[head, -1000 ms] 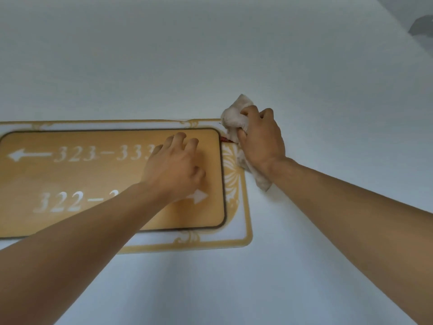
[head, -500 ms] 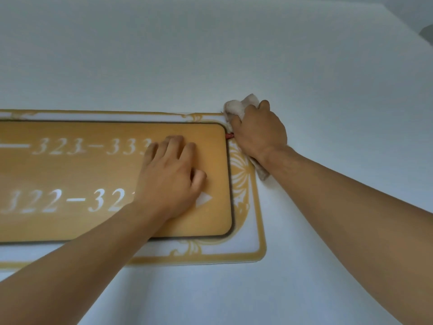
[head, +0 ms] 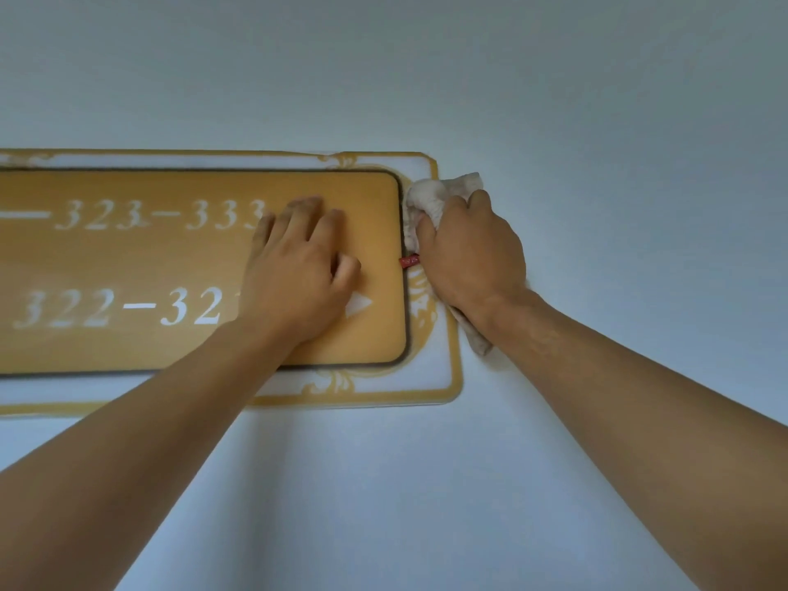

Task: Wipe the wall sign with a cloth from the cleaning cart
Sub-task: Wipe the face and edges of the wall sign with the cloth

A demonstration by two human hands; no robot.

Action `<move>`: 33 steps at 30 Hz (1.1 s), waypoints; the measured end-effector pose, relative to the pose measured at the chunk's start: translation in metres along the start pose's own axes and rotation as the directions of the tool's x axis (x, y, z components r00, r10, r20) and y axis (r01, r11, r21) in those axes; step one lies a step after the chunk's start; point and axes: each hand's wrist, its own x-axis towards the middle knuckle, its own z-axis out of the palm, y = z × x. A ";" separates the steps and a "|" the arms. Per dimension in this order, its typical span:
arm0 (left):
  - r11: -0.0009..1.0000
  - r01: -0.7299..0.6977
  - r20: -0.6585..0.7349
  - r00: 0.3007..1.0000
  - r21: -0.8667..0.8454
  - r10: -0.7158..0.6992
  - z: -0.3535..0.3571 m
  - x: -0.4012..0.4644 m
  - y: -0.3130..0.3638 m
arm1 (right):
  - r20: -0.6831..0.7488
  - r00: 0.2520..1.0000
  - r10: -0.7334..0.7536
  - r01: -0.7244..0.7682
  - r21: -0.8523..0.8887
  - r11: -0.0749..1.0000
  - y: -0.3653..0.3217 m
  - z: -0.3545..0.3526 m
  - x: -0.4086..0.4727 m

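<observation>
- wall sign [head: 128,258] is mounted on a plain pale wall [head: 554,100], orange-gold panel with a dark edge sitting on a white backing that has a gold ornate border
- white numbers on the panel read 323–333 on top and 322–32-something below, the rest is covered by the left arm, and a white arrow tip [head: 358,304] points right
- left hand [head: 298,270] is pressed flat-ish on the panel's right part, fingers loosely spread and a bit curled, not gripping anything
- right hand [head: 471,253] has its fingers closed around a bunched off-white cloth [head: 430,198], pushed against the sign's right border, near the upper right corner
- a tail of the cloth hangs out under the wrist onto the wall
- small red tag [head: 409,261] pokes out beside the right hand, touching the panel's edge
</observation>
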 end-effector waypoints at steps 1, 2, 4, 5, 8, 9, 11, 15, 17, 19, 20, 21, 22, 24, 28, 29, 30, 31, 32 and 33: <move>1.000 0.015 0.023 1.000 0.000 -0.015 0.000 -0.002 0.004 | 0.008 1.000 -0.004 0.004 -0.002 1.000 0.000 -0.003 -0.008; 1.000 0.027 0.045 0.999 0.009 -0.028 0.000 -0.003 0.006 | 0.015 1.000 -0.008 0.008 -0.011 1.000 0.000 -0.006 -0.016; 0.998 0.048 0.080 0.996 0.026 -0.050 -0.002 -0.002 0.011 | 0.035 0.999 -0.011 0.012 -0.040 0.999 0.000 -0.011 -0.030; 0.998 0.059 0.095 0.994 0.031 -0.062 -0.003 -0.001 0.013 | 0.045 0.999 -0.011 0.013 -0.055 0.998 -0.001 -0.013 -0.036; 0.995 0.079 0.142 0.986 0.060 -0.087 -0.007 -0.003 0.018 | 0.070 0.998 -0.004 0.011 -0.097 0.995 -0.002 -0.018 -0.054; 0.994 0.084 0.155 0.983 0.072 -0.095 -0.007 -0.006 0.020 | 0.079 0.997 -0.004 0.012 -0.111 0.994 -0.002 -0.020 -0.060; 0.992 0.096 0.177 0.978 0.082 -0.110 -0.009 -0.014 0.024 | 0.101 0.995 0.001 0.011 -0.119 0.993 -0.002 -0.025 -0.075; 0.989 0.120 0.199 0.971 0.082 -0.134 -0.013 -0.033 0.031 | 0.146 0.989 -0.010 0.029 -0.130 0.991 -0.003 -0.037 -0.105; 0.989 0.115 0.200 0.971 0.089 -0.131 -0.015 -0.046 0.034 | 0.172 0.985 -0.004 0.029 -0.141 0.990 -0.004 -0.041 -0.119; 0.992 0.086 0.206 0.973 0.097 -0.105 -0.018 -0.061 0.039 | 0.216 0.976 0.010 0.023 -0.154 0.988 -0.003 -0.047 -0.133; 0.992 0.067 0.212 0.973 0.104 -0.088 -0.019 -0.069 0.040 | 0.243 0.970 0.017 0.023 -0.162 0.986 -0.003 -0.049 -0.139; 0.993 0.052 0.221 0.972 0.109 -0.076 -0.020 -0.078 0.042 | 0.270 0.962 0.026 0.020 -0.168 0.986 -0.002 -0.052 -0.146; 0.993 0.044 0.231 0.971 0.109 -0.068 -0.021 -0.087 0.043 | 0.294 0.955 0.033 0.019 -0.171 0.985 -0.002 -0.054 -0.151; 0.993 0.041 0.249 0.966 0.107 -0.066 -0.022 -0.102 0.045 | 0.315 0.948 0.040 0.016 -0.174 0.985 -0.003 -0.059 -0.161; 0.989 0.010 0.299 0.953 0.144 -0.053 -0.030 -0.127 0.048 | 0.352 0.935 0.032 0.025 -0.156 0.987 -0.004 -0.070 -0.176; 0.988 0.001 0.316 0.947 0.155 -0.051 -0.032 -0.131 0.048 | 0.367 0.930 0.020 0.035 -0.142 0.989 -0.003 -0.073 -0.181; 0.986 -0.007 0.334 0.941 0.164 -0.049 -0.035 -0.134 0.049 | 0.387 0.922 0.005 0.044 -0.118 0.992 -0.002 -0.076 -0.185; 0.985 -0.012 0.349 0.936 0.174 -0.050 -0.038 -0.137 0.050 | 0.415 0.910 -0.010 0.050 -0.085 0.995 -0.001 -0.080 -0.191; 0.983 -0.017 0.355 0.933 0.182 -0.050 -0.041 -0.138 0.050 | 0.435 0.900 -0.019 0.046 -0.051 0.998 0.000 -0.083 -0.195; 0.982 -0.021 0.357 0.933 0.190 -0.049 -0.044 -0.139 0.051 | 0.447 0.895 -0.014 0.025 -0.019 0.999 0.001 -0.085 -0.198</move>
